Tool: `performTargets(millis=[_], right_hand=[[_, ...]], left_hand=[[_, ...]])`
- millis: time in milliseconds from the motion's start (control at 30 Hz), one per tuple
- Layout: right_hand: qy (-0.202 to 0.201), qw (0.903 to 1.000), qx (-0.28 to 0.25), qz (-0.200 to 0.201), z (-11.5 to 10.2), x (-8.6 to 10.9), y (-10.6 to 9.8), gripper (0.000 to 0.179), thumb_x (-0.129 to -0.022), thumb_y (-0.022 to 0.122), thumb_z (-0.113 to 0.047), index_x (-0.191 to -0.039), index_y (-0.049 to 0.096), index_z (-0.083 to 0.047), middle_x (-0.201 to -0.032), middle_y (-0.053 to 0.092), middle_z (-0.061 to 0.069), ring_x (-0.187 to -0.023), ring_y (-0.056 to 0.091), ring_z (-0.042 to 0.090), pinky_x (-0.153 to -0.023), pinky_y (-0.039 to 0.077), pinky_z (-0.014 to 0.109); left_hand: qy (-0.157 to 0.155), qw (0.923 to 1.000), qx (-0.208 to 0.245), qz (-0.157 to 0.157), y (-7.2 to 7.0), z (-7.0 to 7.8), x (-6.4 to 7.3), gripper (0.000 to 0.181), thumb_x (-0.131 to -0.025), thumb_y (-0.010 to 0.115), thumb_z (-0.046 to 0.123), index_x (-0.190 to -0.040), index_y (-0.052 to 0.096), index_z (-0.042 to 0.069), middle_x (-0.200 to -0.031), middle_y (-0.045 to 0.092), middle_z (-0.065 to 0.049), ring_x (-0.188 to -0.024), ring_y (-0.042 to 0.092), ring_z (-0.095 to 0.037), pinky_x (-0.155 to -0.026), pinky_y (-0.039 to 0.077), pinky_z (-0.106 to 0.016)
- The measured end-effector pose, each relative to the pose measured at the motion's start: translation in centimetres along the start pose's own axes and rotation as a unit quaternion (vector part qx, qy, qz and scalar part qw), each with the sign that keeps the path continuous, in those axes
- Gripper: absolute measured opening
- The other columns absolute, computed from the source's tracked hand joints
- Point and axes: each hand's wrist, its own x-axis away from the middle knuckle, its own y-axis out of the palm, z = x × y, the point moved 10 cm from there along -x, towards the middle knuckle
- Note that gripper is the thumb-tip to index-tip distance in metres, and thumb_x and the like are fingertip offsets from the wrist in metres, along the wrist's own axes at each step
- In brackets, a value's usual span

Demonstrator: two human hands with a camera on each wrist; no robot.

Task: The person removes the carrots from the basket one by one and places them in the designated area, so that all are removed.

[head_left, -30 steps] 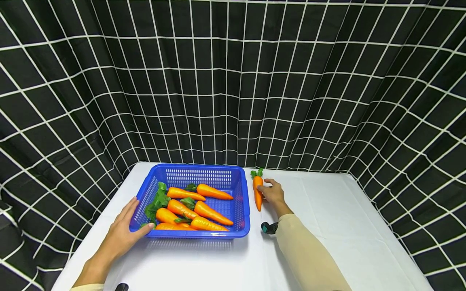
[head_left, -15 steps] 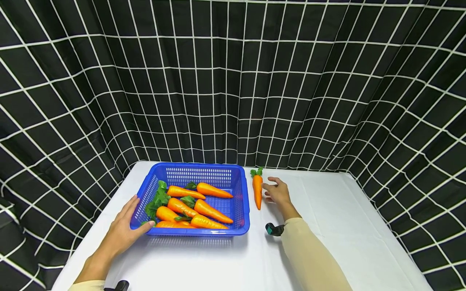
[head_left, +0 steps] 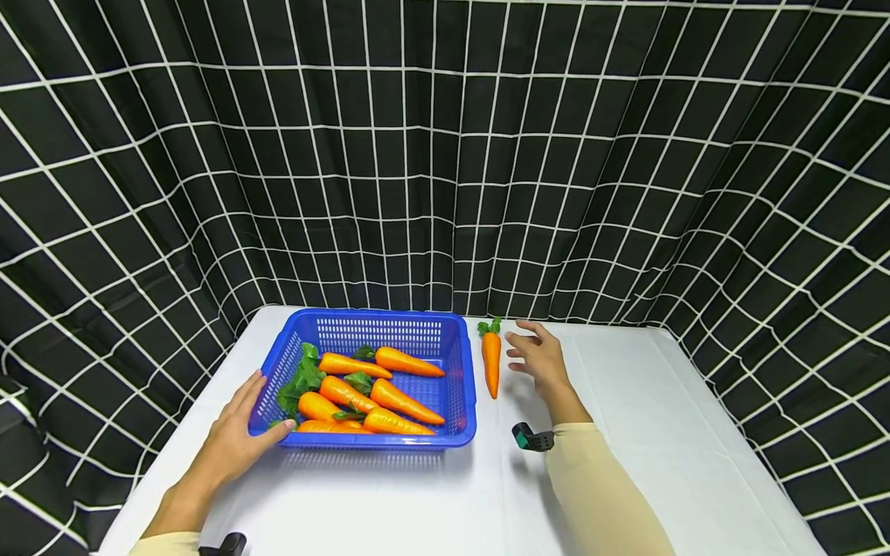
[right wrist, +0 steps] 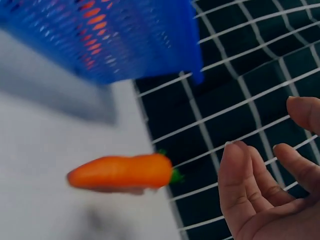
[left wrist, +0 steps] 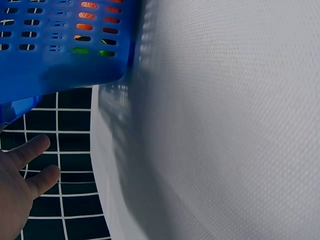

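Observation:
One carrot with a green leafy top lies on the white table, just right of the basket, tip toward the near edge. My right hand hovers to its right, apart from it, fingers loosely bent around nothing; the right wrist view shows a gap between this hand and the carrot. My left hand rests along the near left corner of the blue plastic basket, thumb on the front rim. Inside the basket lie several carrots, their leaves bunched mostly at the left.
A white cloth covers the table. Black curtain with a white grid stands behind and at both sides. A black wrist camera sticks out from the right wrist, and another shows near the left wrist.
My right hand has let go of the carrot on the table and drawn away to the right. The carrot stays in place. My left hand and the basket have hardly moved.

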Motion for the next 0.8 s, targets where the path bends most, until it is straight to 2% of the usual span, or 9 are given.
performTargets(millis=[333, 600, 800], right_hand=[[-0.073, 0.9966, -0.032, -0.020, -4.8, 2.5, 0.4, 0.046, -0.090, 0.071, -0.021, -0.132, 0.055, -0.014, -0.111, 0.060, 0.016, -0.086, 0.066, 0.025, -0.069, 0.057, 0.039], [-0.132, 0.9892, -0.056, -0.029, -8.7, 4.3, 0.5, 0.048, -0.090, 0.071, -0.020, -0.133, 0.054, -0.008, -0.111, 0.058, 0.021, -0.087, 0.066, 0.028, -0.069, 0.057, 0.039], [-0.161, 0.9833, -0.076, -0.039, -11.0, 5.1, 1.1, 0.047, -0.089, 0.071, -0.019, -0.131, 0.055, -0.008, -0.109, 0.060, 0.019, -0.085, 0.066, 0.028, -0.069, 0.057, 0.040]], left_hand=[[0.003, 1.0000, 0.004, 0.005, -0.2, 0.0, 0.0, 0.093, -0.084, 0.070, 0.047, -0.150, 0.026, 0.000, -0.156, 0.020, -0.018, -0.131, 0.027, -0.052, -0.092, 0.022, -0.075], [0.006, 0.9999, 0.004, 0.010, 0.0, -0.2, 0.0, 0.092, -0.083, 0.071, 0.047, -0.150, 0.027, 0.001, -0.156, 0.021, -0.018, -0.131, 0.028, -0.052, -0.092, 0.024, -0.075], [0.006, 0.9999, 0.008, 0.011, -0.1, -0.2, 0.0, 0.092, -0.083, 0.071, 0.047, -0.150, 0.027, 0.000, -0.156, 0.021, -0.018, -0.131, 0.027, -0.052, -0.093, 0.023, -0.075]])
